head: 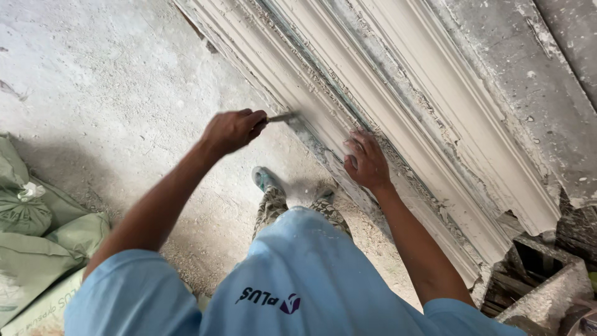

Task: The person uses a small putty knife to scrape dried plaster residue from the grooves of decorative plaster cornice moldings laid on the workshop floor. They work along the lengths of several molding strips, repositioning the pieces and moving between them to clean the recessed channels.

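Head camera looks straight down the person's front to a dusty concrete floor (112, 93) and a long white moulded door frame (398, 118), its paint flaked and chipped along the grooves. The left hand (233, 129) is closed in a fist around a thin metal scraper (283, 116), whose tip touches the near edge of the frame (the blade itself is too small to make out clearly). The right hand (367, 162) rests flat on the moulding just beside that spot, fingers (354, 144) spread and holding nothing; I judge it is there to steady the body and feel the surface. Both feet stand near the foot of the frame. Green sacks (31, 230) lie piled at the left, well apart from the work.
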